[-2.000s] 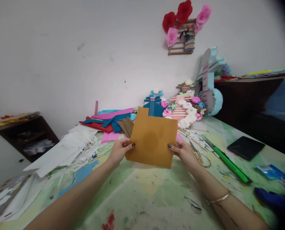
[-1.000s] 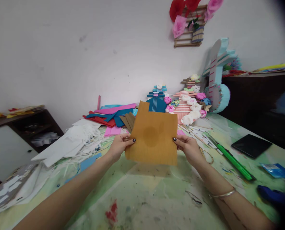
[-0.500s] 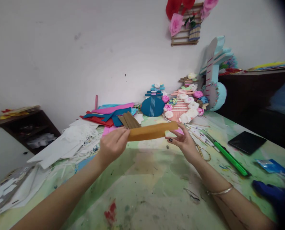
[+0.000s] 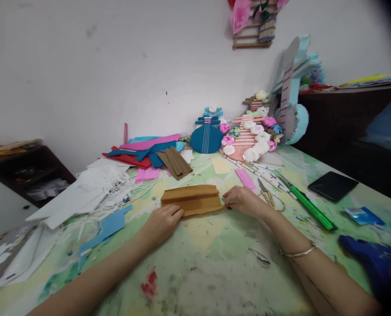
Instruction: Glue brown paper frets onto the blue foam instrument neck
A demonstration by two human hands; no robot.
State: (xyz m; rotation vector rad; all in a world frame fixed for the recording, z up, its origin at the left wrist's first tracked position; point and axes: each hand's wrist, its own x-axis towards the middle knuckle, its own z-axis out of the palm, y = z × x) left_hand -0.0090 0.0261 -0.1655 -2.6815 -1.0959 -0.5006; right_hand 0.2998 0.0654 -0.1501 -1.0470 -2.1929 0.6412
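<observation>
A mustard-brown sheet of crepe paper [image 4: 192, 194] lies opened out on the table, with fold lines running along its length. My left hand [image 4: 164, 222] grips its near left edge, the fingers bent over the paper. At the near right corner, my right hand [image 4: 243, 201] pinches the edge between thumb and fingers. Just right of that hand lie scissors [image 4: 269, 195] with gold handles. A pink paper strip [image 4: 245, 178] and a pale yellow paper square [image 4: 221, 165] are behind the sheet.
A green utility knife [image 4: 312, 207], a black tablet [image 4: 333, 186] and a dark blue glue gun [image 4: 368, 259] lie at right. White paper and string [image 4: 98, 184] spread at left. Folded brown paper [image 4: 175, 162] and a blue lute-shaped craft [image 4: 206, 139] are at the back.
The crepe paper was a narrow folded strip held in the air; it is now lowered to the table and unfolded wider. Both hands came down with it.
</observation>
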